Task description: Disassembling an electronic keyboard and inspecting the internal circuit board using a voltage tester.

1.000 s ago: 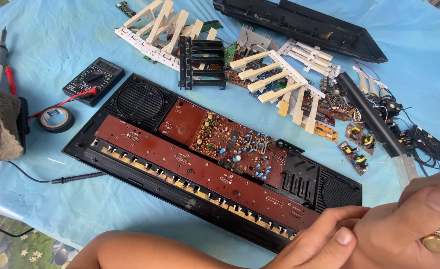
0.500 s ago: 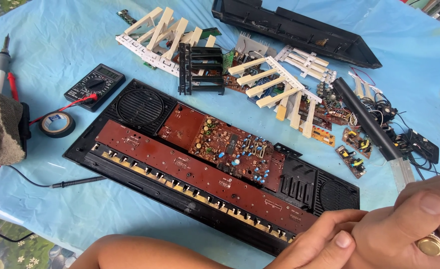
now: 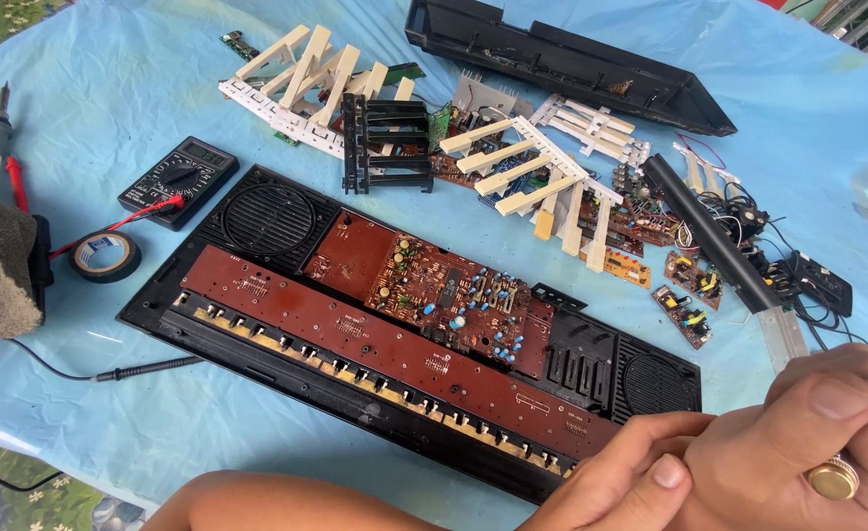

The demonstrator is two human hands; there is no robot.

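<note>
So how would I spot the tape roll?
Find the long black keyboard shell on the blue cloth. Beyond its speaker end lies the black meter; next to that sits the tape roll, the only flat black ring with a pale core.

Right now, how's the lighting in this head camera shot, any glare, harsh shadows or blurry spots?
Head view: bright, even daylight, with soft, short shadows under the white key strips; mild sheen on the blue cloth, no strong glare; the circuit board is sharp; the right hand and left hand, clasped at the bottom edge, look slightly soft.
</note>
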